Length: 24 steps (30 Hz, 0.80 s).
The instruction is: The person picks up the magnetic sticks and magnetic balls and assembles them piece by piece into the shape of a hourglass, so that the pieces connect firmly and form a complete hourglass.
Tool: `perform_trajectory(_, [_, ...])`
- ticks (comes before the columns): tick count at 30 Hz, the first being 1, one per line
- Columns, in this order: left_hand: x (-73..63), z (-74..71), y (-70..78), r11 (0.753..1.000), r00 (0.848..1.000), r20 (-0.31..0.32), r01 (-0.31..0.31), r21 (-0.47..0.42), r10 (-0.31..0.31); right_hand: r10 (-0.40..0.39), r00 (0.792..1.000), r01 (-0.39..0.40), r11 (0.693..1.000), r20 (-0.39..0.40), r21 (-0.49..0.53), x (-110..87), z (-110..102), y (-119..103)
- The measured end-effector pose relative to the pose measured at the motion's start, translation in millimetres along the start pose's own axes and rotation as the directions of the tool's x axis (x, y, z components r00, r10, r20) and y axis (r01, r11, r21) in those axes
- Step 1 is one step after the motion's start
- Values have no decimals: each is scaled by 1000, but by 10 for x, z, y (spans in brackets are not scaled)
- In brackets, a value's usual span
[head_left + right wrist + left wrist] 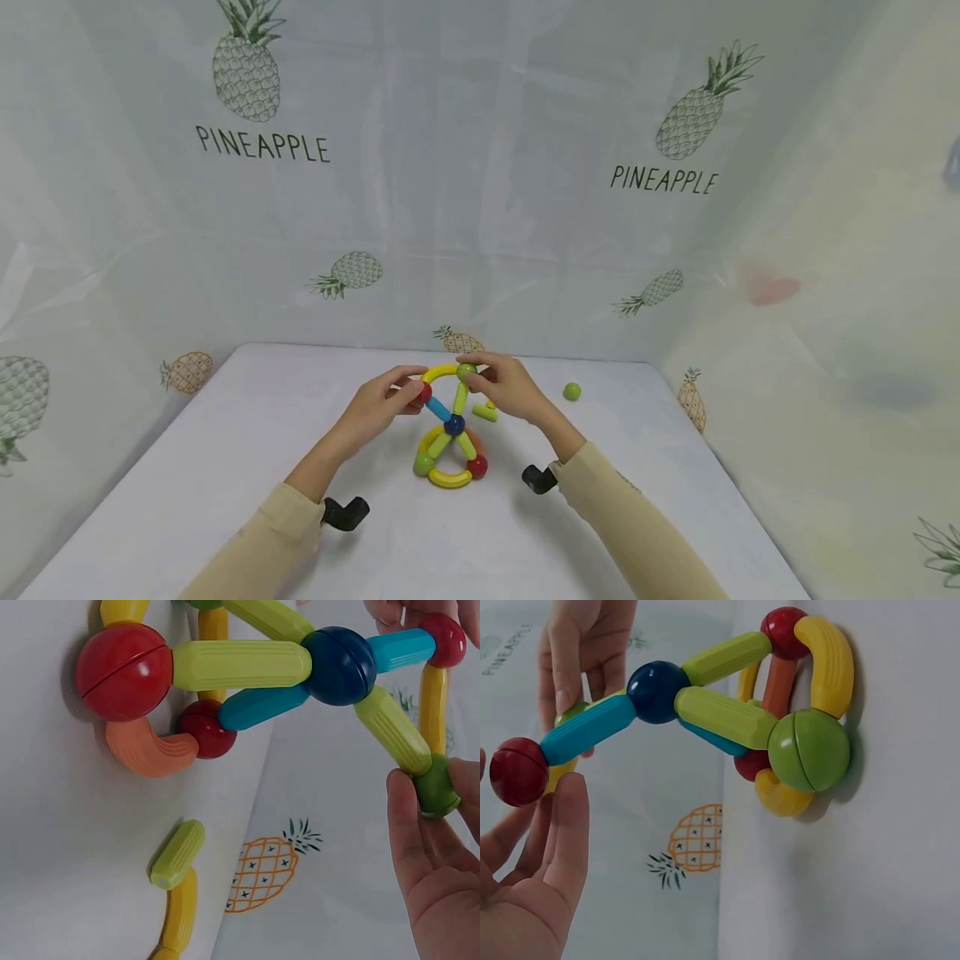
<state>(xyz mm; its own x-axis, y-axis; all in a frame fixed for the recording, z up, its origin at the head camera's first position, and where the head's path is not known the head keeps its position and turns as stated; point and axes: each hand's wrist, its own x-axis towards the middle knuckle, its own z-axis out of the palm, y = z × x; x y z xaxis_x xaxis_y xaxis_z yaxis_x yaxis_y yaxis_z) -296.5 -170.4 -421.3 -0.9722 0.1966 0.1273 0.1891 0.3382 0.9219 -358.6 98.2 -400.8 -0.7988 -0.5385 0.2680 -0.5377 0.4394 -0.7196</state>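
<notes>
A toy structure of magnetic rods and balls stands on the table, its curved rods forming a base ring. A dark blue ball [341, 666] in its middle joins straight green rods [244, 664] and blue rods [589, 729]. With its fingers, my left hand [375, 410] holds the upper red ball [517, 771] at the end of a blue rod. My right hand [507, 387] pinches the upper green ball [436, 786] between thumb and fingers. A curved yellow rod [439, 372] links these two balls. Below sit a larger green ball [808, 750] and red balls [124, 672].
Behind the structure lie a loose green rod [178, 853] and a curved yellow rod [180, 909]. A single green ball [572, 391] rests at the back right of the white table [450, 550]. A pineapple-print sheet [480, 208] hangs behind.
</notes>
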Motion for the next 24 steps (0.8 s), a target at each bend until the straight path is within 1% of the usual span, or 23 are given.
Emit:
perform_trajectory(4, [78,-33,49,999,1000,17,17,-42,-16,1,1000,-1,1000,0,-1,-3,-25,5])
perform_trajectory(8, [142,-69,74,999,999,44,30,-26,-29,5,1000,-5,1000,-2,13,-3,-21,-5])
perform_trajectory(11, [179,-98,69,999,996,75,39,-9,-38,7,1000,-7,1000,-3,15,-2,-13,-21])
perform_trajectory(14, [206,-123,58,999,993,107,42,-12,-40,2,1000,-2,1000,-3,13,-2,-8,-33])
perform_trajectory(17, [215,-139,57,999,988,148,36,-25,-32,-1,1000,1,1000,-2,12,-4,-8,-39])
perform_trajectory(21, [195,-139,78,999,979,205,16,-45,-6,5,1000,-5,1000,1,4,-10,-13,-37])
perform_trajectory(24, [173,-131,99,999,975,224,3,-52,9,7,1000,-7,1000,5,3,-21,-19,-34])
